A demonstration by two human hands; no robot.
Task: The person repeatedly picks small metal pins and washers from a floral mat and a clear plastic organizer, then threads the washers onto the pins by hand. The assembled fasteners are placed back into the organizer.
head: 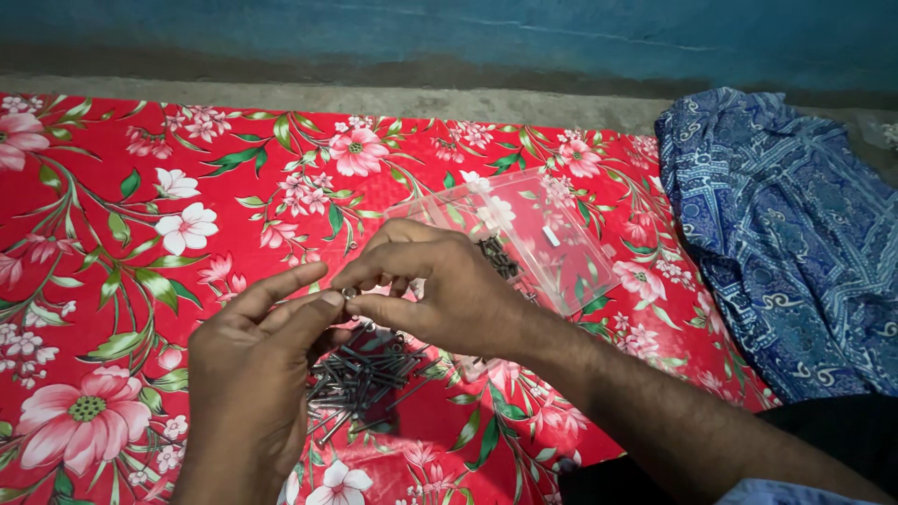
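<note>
Red floral cloth (140, 234) fills most of my view, printed with pink and white blossoms and green leaves, spread flat from the lower edge of the frame up to a grey strip of floor.

Nearest to me, at lower centre-left, my left hand (248, 374) rises from the bottom edge with its fingers curled up and inward; thumb and forefinger are pinched together at the tips. My right hand (440, 285) comes in from the lower right along a bare forearm and meets it at mid-frame, its thumb and forefinger also pressed together. Between the two sets of fingertips I see a small metal piece (350, 293), shiny and rounded, gripped from both sides; I cannot tell which kind of part it is.

Just below the hands, on the cloth, lies a loose heap of dark screws (360, 374), thin and grey, scattered in several directions, partly shadowed by my left hand.

Behind the right hand, right of centre, a clear plastic box (552, 248) rests tilted on the cloth, with a few dark pieces inside near its lower left corner.

Further right, a blue patterned fabric (786, 243) lies bunched over the cloth's edge. Along the top runs a blue wall (468, 37).
</note>
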